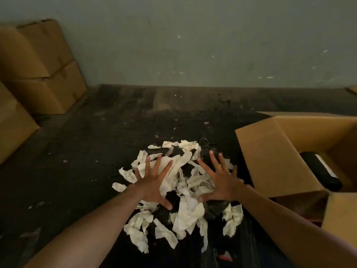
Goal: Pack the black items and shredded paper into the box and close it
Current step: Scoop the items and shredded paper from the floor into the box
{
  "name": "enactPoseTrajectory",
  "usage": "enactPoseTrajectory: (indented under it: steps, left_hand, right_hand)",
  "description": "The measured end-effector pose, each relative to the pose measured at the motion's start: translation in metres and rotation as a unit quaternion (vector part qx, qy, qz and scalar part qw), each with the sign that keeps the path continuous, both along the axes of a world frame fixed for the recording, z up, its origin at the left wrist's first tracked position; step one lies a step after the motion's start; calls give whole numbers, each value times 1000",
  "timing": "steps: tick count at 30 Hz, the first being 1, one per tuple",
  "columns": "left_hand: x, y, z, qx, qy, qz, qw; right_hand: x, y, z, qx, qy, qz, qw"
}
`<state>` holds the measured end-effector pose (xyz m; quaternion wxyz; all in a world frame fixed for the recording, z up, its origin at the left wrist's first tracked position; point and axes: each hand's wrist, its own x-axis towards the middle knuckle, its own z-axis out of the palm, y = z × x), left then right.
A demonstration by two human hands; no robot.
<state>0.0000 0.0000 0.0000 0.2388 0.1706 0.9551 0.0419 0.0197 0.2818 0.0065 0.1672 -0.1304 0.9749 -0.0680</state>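
Note:
A heap of whitish shredded paper (185, 209) lies on the dark floor in front of me. My left hand (152, 180) and my right hand (220, 178) hover over the heap, palms down, fingers spread wide, holding nothing. Dark patches show between the strips; I cannot tell if they are black items or floor. To the right stands an open brown cardboard box (270, 155) with its flaps up. Inside it lies a black item (320, 171) with a white strip along it.
Closed cardboard boxes (40, 68) are stacked at the left against a grey wall (193, 45). Another box (13, 122) sits at the far left edge. The dark scuffed floor (116, 122) stretches ahead. A box flap (342, 215) juts out at the lower right.

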Motion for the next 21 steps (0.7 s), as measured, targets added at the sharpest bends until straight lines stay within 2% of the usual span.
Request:
enactPoseTrajectory:
  steps: [3,7,11,18,21]
  left_hand:
    - [-10,3,-20,-19,-2,-6,1000]
    - [-11,3,-53,6,5,27,1000]
    - [-6,-1,-70,6,74,51,996]
    - [8,12,-87,62,185,144,970]
    - [6,16,-93,82,222,154,959]
  right_hand:
    - [-18,-3,-18,17,28,31,999]
    - [-31,-7,-53,16,31,54,998]
    - [-29,-11,-77,8,47,34,998]
    - [-19,-13,-92,-36,139,9,990]
    - [-22,-14,-97,-30,135,12,990]
